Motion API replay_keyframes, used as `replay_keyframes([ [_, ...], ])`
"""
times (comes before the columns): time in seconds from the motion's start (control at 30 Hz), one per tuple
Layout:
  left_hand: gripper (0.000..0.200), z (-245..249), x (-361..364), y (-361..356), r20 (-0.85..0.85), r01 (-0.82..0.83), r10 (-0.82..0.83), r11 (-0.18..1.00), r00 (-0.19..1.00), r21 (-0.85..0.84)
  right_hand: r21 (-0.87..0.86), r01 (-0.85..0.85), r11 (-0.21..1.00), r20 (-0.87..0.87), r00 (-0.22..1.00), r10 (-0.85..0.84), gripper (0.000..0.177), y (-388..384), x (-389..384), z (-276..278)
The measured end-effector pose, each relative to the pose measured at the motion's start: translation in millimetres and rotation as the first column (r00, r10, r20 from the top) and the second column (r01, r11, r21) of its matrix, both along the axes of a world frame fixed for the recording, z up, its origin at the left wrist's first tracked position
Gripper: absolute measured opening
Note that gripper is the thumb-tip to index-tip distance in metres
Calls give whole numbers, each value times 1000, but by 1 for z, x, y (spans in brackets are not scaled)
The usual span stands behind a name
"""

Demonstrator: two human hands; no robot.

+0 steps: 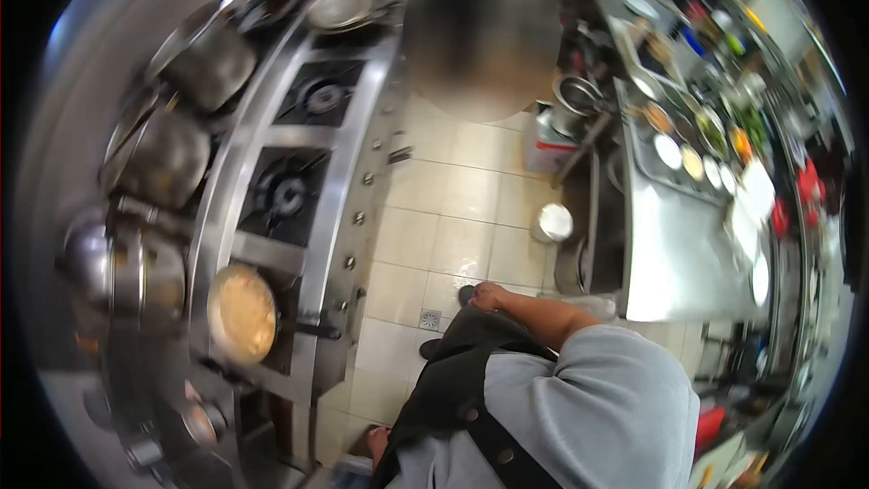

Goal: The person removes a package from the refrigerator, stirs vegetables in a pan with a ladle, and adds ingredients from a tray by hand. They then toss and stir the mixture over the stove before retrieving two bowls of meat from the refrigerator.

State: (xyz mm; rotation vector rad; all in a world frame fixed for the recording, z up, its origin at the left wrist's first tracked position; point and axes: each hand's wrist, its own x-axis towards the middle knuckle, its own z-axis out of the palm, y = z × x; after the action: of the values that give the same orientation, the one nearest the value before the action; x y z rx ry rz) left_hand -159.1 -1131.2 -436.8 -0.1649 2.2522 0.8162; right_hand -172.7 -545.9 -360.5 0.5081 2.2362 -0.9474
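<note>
The person looks down at their own body in a narrow kitchen. They wear a grey shirt and a black apron. The right hand lies on the top edge of the apron. Its fingers are curled in and it holds nothing that shows. The left hand hangs low beside the apron, near the front of the stove. Only a small part of it shows, so you cannot tell if it is open or closed. On the stove, the spot nearest the person has a round pan with something flat and yellow-brown in it. The next two burners are bare and black. Big shiny pots stand in a row behind the burners. The floor has pale square tiles and a small drain, and the tip of a dark shoe shows just by the right hand. On the other side is a steel bench with small bowls and white plates on it. A round white tub sits on the floor by the bench. Another person stands farther along the floor, between the stove and the bench. A white and red box and some bottles are too blurry for any words to be read.
</note>
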Motion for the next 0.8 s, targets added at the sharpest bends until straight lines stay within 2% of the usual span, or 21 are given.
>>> replay_keyframes([
  [0.07,23,10,-25,16,-59,212,-212,977,975,-8,8,9,1000,-223,975,-7,36,7,31,-4],
  [0.1,22,8,-36,24,-81,295,-296,955,952,-23,38,63,997,-218,975,-53,37,6,37,-21],
  [0.13,22,6,-45,35,-108,380,-382,924,918,-41,31,21,999,-252,968,-12,40,8,40,-67],
  [0.17,22,1,-51,44,-139,468,-471,882,871,-61,10,155,988,-238,960,-149,41,5,42,-40],
  [0.2,22,0,-58,58,-165,534,-539,842,826,-79,-28,166,986,-240,956,-168,44,7,41,-28],
  [0.27,21,-3,-67,88,-219,646,-655,754,723,-121,-67,107,992,-500,857,-126,41,11,47,12],
  [0.3,21,-5,-72,106,-255,705,-713,695,653,-139,-155,159,975,-560,799,-219,38,14,53,33],
  [0.33,21,-9,-77,124,-293,754,-759,638,581,-158,-276,280,920,-468,797,-383,35,19,59,55],
  [0.4,21,-13,-77,166,-324,809,-808,562,492,-171,-340,319,884,-451,770,-451,35,42,86,100],
  [0.43,19,-11,-75,192,-80,494,-489,867,869,69,-392,318,863,-451,752,-481,35,56,104,120],
  [0.47,20,-9,-72,220,255,16,-57,987,965,159,-442,311,841,-451,734,-508,35,70,122,138],
  [0.5,20,-1,-70,248,287,6,-44,991,957,133,-436,342,832,-444,723,-530,36,84,144,152],
  [0.6,21,49,-38,344,258,210,-237,969,937,126,-476,395,786,-479,633,-608,34,131,214,182],
  [0.67,21,74,-9,399,248,296,-321,946,914,135,-445,488,751,-625,432,-650,26,159,260,203],
  [0.73,17,83,17,435,226,346,-379,922,897,173,-487,659,574,-633,187,-752,18,196,313,230],
  [0.8,15,99,43,465,233,506,-531,847,815,163,-423,850,314,-736,-121,-666,15,236,368,237],
])
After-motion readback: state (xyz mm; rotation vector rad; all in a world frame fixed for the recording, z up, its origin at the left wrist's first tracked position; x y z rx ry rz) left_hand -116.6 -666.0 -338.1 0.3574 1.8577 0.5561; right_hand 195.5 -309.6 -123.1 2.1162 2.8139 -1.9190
